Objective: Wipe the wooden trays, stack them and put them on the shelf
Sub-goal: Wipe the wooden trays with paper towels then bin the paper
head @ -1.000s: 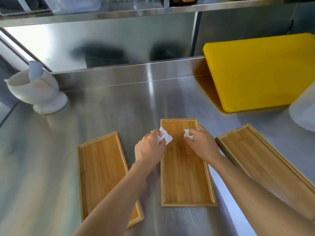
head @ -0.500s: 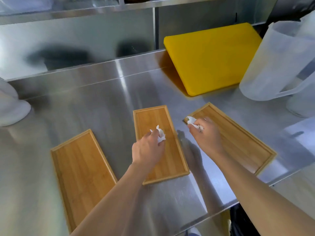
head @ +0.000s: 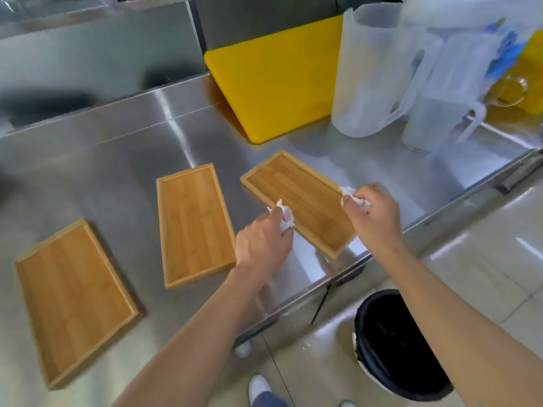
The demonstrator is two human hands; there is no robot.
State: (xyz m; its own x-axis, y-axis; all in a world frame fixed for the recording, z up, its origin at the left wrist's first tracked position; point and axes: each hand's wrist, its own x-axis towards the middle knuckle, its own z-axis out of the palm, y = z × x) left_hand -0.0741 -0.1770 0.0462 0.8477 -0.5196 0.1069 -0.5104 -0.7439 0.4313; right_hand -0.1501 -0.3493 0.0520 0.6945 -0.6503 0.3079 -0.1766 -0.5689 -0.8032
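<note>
**Steel counter: three trays laid out, tissue in both hands**

Stainless steel counter (head: 123, 160) carries three wooden trays, all lying flat, apart from one another and unstacked. Taking the middle tray (head: 195, 224) as reference: the left tray (head: 75, 298) lies to its left and nearer the person; the right tray (head: 299, 201) lies to its right, angled, one corner close to the counter's front edge.

Left hand (head: 264, 245) is above the near end of the right tray, just right of the middle tray, fingers closed on a crumpled white tissue (head: 284, 215). Contact with the tray cannot be confirmed.

Right hand (head: 374, 214) is at the right tray's right side, pinching a second tissue piece (head: 354, 198).

Beyond the middle tray, a yellow cutting board (head: 276, 80) leans on the back wall; two translucent plastic jugs (head: 370, 71) stand right of it. A black-lined bin (head: 396, 345) stands on the floor below the counter edge.
</note>
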